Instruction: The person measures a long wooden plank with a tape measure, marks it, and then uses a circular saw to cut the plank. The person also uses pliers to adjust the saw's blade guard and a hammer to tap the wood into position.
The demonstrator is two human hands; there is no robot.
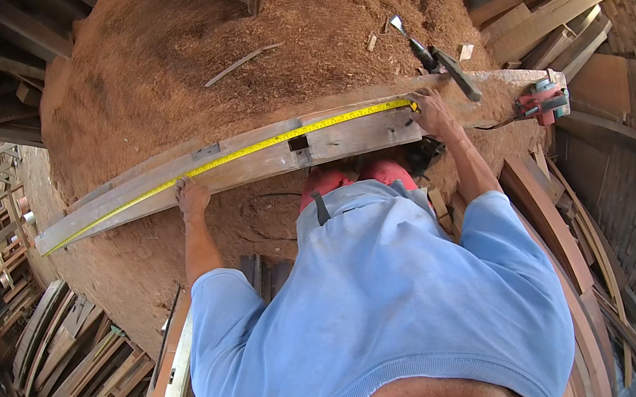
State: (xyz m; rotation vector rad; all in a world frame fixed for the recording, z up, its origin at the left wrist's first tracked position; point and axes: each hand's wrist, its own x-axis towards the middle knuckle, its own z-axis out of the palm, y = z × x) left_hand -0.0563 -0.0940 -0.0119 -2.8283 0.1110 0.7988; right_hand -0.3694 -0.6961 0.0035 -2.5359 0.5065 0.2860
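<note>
A long pale wooden beam [249, 167] lies crosswise in front of me, with a dark square hole [298, 143] cut in it. Stretched along its top face is a yellow tape measure [277, 139]. My left hand [193, 199] is closed at the beam's near edge, its fingertips pressed on the tape. Near the beam's right end, my right hand [436, 114] grips the tape measure's end; the palm side is hidden.
Beyond the beam lie a chisel [414, 44] and a hammer-like tool [455, 74] with a dark handle. A red power tool [542, 100] sits at the right. Wood shavings [175, 48] cover the ground, and stacked boards [86, 369] line both sides.
</note>
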